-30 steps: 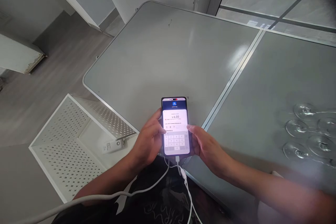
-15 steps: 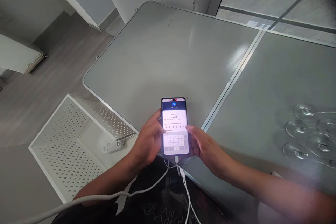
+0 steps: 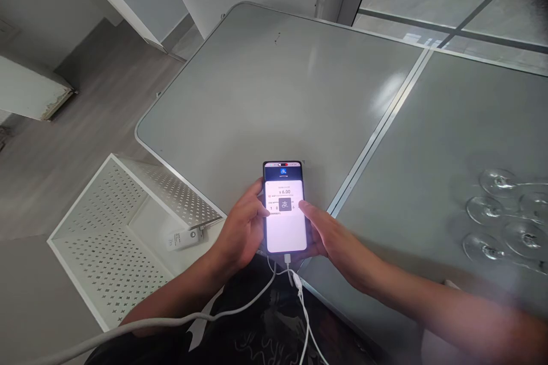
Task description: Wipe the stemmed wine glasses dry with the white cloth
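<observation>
A smartphone with a lit screen is held upright between both hands, over the near edge of the table. The screen shows ¥6.00, a row of digits and a small grey square icon covering some of them. My left hand grips the phone's left side, its thumb at the screen's edge. My right hand holds the right side, with the thumb resting by the upper right part of the screen. Fingers behind the phone are mostly hidden. A white charging cable is plugged into the phone's bottom end.
A grey folding table with a metal-edged seam spreads ahead. Several clear stemmed glasses lie at the right. A white perforated basket holding a white labelled box stands at lower left. A thick cord crosses my left forearm.
On the phone screen the number keypad has gone and a grey square icon has appeared over the digits. My right thumb has shifted slightly left and up.
</observation>
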A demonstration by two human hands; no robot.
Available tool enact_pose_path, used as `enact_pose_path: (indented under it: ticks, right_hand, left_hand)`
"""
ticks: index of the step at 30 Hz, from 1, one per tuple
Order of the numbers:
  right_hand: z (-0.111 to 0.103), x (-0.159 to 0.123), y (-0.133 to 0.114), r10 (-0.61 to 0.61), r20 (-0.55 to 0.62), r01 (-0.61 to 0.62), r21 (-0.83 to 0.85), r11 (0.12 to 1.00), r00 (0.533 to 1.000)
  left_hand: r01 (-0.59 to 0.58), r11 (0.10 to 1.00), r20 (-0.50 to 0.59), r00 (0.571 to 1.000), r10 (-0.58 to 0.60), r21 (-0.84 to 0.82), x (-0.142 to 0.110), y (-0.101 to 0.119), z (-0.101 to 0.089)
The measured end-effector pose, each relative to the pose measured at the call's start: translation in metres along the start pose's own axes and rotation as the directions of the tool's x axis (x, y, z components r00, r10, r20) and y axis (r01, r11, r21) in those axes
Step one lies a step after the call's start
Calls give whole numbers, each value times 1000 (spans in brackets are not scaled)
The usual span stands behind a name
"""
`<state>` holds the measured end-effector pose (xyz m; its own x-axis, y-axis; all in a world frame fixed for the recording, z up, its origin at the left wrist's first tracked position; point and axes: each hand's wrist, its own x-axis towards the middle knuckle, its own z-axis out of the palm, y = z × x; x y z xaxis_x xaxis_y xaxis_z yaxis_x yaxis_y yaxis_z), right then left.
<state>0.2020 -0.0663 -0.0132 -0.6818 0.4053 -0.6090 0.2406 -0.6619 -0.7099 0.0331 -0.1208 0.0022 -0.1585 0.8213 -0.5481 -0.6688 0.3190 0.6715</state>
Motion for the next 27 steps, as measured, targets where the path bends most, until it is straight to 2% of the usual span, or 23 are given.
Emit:
enact_pose_path:
  ticks: [3, 5, 8, 11, 16, 20, 24, 27]
  right_hand:
    - [2, 0, -4, 93, 4, -93, 80, 992, 996]
    - [4, -1, -5, 95, -27, -93, 72, 993, 995]
    - [6, -4, -2, 77, -72, -76, 17, 997, 994]
    - [2, -13, 2, 30, -106, -41, -105, 994, 994]
    - [-17, -47, -4, -91, -161, 11, -441, 898, 983]
    - [-35, -82, -8, -173, -225, 15, -570, 822, 959]
    - [-53, -111, 9, -212, -231, 12, -648, 761, 949]
    - [-68, -127, 26, -235, -292, -32, -687, 726, 927]
  left_hand:
    - [7, 1000, -1, 1000, -7, -8, 0, 0, 0]
    - [8, 1000, -6, 1000, -9, -11, 0, -1, -1]
    - [8, 1000, -25, 1000, -8, -1, 0, -1, -2]
    - [4, 999, -64, 998, -1, 38, 0, 1, -2]
    - [5, 991, -87, 996, 6, 131, 1, 5, -2]
    - [34, 981, -86, 996, -18, 189, 4, 4, -5]
    - [42, 969, -96, 995, -19, 244, 4, 5, -5]
    - [46, 960, -119, 993, -13, 277, 2, 7, -1]
